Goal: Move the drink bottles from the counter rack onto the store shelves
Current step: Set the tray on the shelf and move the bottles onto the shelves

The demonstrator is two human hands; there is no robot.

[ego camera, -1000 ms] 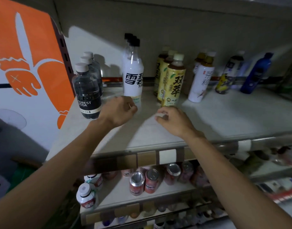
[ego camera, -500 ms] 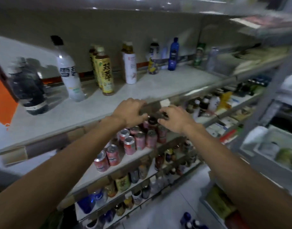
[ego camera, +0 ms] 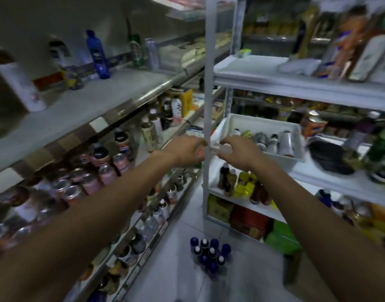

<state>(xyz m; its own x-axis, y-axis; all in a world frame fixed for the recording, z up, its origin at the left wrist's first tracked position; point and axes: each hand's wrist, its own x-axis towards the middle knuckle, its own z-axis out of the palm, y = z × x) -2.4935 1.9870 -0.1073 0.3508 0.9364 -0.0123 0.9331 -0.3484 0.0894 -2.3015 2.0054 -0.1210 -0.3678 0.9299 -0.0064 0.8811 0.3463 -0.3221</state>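
- View has swung right since 0.5 s ago, from the shelf (ego camera: 89, 105) edge to the rack (ego camera: 252, 70).
- Left hand (ego camera: 186, 150) and right hand (ego camera: 237, 152): both empty, fingers loosely curled, now either side of the post (ego camera: 209, 83), off the shelf edge.
- Bottles (ego camera: 285, 142) sit in the bin (ego camera: 261, 122) on the rack, just beyond the right hand.
- 1 blue bottle (ego camera: 98, 54) stands on the shelf.
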